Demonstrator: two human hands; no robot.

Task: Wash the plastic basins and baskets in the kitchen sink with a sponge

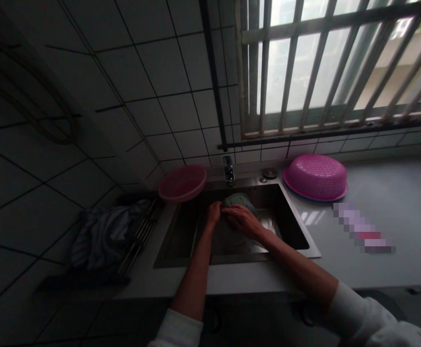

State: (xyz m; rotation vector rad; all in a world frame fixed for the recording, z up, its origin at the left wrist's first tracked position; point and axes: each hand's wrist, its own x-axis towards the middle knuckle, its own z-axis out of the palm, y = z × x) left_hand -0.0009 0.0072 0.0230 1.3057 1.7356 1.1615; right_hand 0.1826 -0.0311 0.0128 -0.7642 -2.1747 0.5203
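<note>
Both hands reach into the steel sink [293,217] below the tap [228,171]. A pale green, rounded thing [238,198] shows just behind them; in the dim light I cannot tell whether it is a cloth or a bowl. My left hand [215,213] is closed at its left edge, with the fingertips mostly hidden. My right hand [243,220] lies across its front, fingers bent together and tips close to my left hand. Part of the thing is covered by the right hand.
A pink basin [182,183] leans at the sink's back left corner. An upturned magenta basket [316,177] stands on the counter [409,207] to the right, near a blurred-out patch. Dark striped cloth [102,236] hangs by metal rods at left. A barred window is behind.
</note>
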